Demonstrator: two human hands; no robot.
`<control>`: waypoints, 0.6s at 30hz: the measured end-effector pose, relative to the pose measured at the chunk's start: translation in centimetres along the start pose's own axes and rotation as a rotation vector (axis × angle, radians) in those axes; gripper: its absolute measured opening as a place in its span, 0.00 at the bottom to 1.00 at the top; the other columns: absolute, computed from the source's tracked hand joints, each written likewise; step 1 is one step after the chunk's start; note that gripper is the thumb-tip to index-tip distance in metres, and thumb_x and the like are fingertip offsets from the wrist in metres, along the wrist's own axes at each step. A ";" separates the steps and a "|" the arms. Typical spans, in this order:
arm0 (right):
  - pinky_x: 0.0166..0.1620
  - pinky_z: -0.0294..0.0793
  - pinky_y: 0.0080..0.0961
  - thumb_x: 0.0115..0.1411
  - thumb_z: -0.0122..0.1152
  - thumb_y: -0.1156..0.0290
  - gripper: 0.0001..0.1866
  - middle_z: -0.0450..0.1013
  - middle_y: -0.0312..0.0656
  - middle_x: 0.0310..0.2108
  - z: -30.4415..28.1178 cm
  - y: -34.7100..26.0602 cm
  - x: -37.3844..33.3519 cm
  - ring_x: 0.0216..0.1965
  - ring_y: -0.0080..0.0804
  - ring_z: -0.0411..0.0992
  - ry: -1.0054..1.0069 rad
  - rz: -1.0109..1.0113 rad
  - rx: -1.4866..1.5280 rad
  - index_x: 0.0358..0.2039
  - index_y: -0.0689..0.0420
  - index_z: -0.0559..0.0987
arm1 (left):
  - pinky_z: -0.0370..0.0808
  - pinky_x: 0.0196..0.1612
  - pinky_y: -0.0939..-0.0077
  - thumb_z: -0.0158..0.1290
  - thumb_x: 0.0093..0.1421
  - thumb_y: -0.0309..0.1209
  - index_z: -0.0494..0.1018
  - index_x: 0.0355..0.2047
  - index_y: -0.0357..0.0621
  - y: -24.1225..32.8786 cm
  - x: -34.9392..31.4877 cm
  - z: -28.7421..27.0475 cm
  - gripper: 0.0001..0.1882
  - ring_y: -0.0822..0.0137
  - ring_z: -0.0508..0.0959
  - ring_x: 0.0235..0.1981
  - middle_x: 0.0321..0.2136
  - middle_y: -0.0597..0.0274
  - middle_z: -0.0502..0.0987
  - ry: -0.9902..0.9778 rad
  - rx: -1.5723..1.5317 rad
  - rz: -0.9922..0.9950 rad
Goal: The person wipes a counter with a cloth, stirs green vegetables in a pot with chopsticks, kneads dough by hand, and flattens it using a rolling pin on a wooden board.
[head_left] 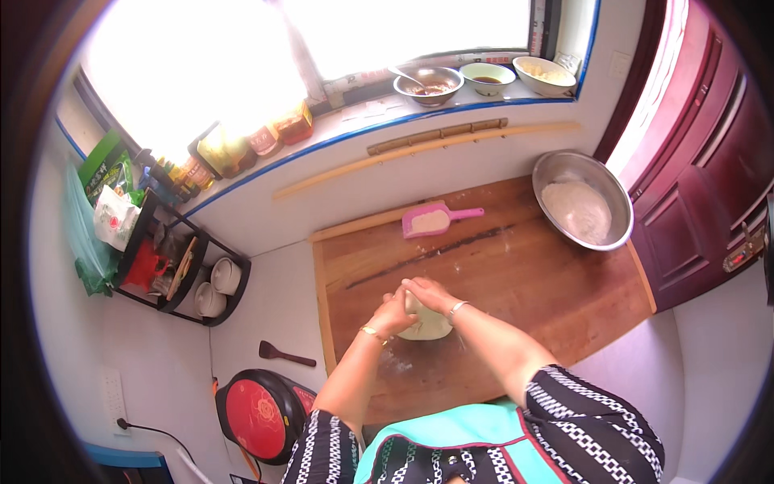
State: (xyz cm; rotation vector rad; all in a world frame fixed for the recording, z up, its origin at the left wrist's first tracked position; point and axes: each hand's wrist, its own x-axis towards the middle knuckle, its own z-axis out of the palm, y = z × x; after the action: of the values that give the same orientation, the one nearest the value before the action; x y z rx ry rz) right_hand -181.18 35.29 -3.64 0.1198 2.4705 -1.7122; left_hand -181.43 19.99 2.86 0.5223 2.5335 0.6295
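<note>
A pale round of dough [431, 328] lies on the wooden board, with a raised part of it between my two hands. My left hand [392, 313] is closed on the dough from the left side. From the right, my right hand [430, 295] grips the same raised part, its fingertips meeting those of the left. The fingers partly cover the far side of the dough. Beyond the hands lies a pink scoop [429, 223] holding flour, and at the board's far right stands a large metal bowl [626, 216] with flour in it.
The wooden board [516, 282] bears loose flour. A red-lidded electric pan [256, 415] and a dark spatula [288, 355] are at left, below a black rack [173, 298]. Jars and three bowls line the windowsill. A dark red door [701, 185] stands at right.
</note>
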 end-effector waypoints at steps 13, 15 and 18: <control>0.53 0.62 0.39 0.50 0.59 0.65 0.19 0.72 0.39 0.43 2.5 2.1 -2.1 0.49 0.37 0.68 0.279 -0.493 -0.645 0.44 0.52 0.74 | 0.72 0.47 0.52 0.62 0.49 0.32 0.56 0.61 0.50 -4.2 0.7 8.1 0.40 0.40 0.72 0.47 0.45 0.41 0.71 0.355 -0.255 -0.088; 0.48 0.65 0.37 0.57 0.52 0.66 0.10 0.74 0.40 0.39 2.7 1.4 1.5 0.45 0.38 0.70 0.278 -0.341 -0.619 0.38 0.53 0.76 | 0.73 0.44 0.52 0.60 0.51 0.34 0.58 0.59 0.49 -5.2 4.0 6.2 0.36 0.39 0.75 0.43 0.41 0.40 0.74 0.325 -0.188 -0.110; 0.43 0.69 0.40 0.60 0.48 0.63 0.11 0.75 0.43 0.36 2.5 0.1 5.6 0.40 0.42 0.72 0.252 -0.166 -0.669 0.32 0.55 0.77 | 0.74 0.42 0.52 0.58 0.54 0.38 0.60 0.58 0.46 -6.2 7.8 3.7 0.32 0.39 0.76 0.40 0.39 0.39 0.76 0.240 -0.196 -0.140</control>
State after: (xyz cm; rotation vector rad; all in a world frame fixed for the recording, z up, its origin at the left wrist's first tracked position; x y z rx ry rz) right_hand -186.52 32.92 -5.50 0.0616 3.1694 -0.8649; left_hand -187.31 19.74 -5.97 0.2090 2.6605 0.9227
